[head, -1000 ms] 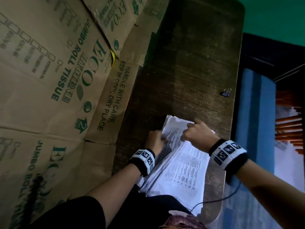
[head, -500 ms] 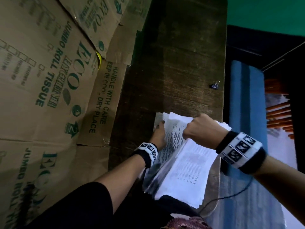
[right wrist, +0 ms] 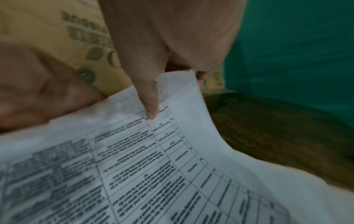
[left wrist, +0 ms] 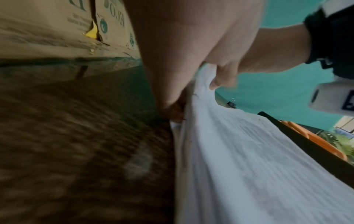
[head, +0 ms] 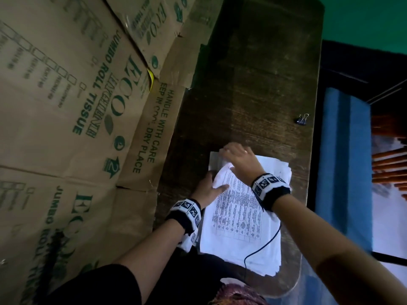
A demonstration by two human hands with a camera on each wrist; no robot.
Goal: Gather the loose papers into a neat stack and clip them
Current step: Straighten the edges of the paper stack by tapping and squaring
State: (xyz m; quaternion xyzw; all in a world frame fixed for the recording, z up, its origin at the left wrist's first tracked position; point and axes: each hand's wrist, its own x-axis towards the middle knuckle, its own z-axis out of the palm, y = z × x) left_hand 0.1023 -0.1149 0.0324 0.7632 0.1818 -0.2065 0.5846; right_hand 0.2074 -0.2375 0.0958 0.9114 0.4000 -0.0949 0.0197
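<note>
Right hand (head: 239, 160) is up at the far end of the printed papers (head: 240, 219), thumb on top of the lifted top sheet and fingers tucked behind it, pinching that far edge so the corner curls upward. The right wrist view shows the thumb pad (right wrist: 151, 112) pressed onto the table grid printed on the sheet. Left hand (head: 209, 189) sits at the pile's left edge: thumb stretched out flat across the top page, the other fingers down along the side of the sheets, bracing them rather than curled round. The pile lies on the near part of the dark wooden table (head: 253, 84), its long axis running away from the person and leaning a little left at the far end, edges fanned and uneven on the right. The black binder clip (head: 302, 119) sits well apart near the table's right edge. Flattened cardboard boxes (head: 77, 106) line the left.
</note>
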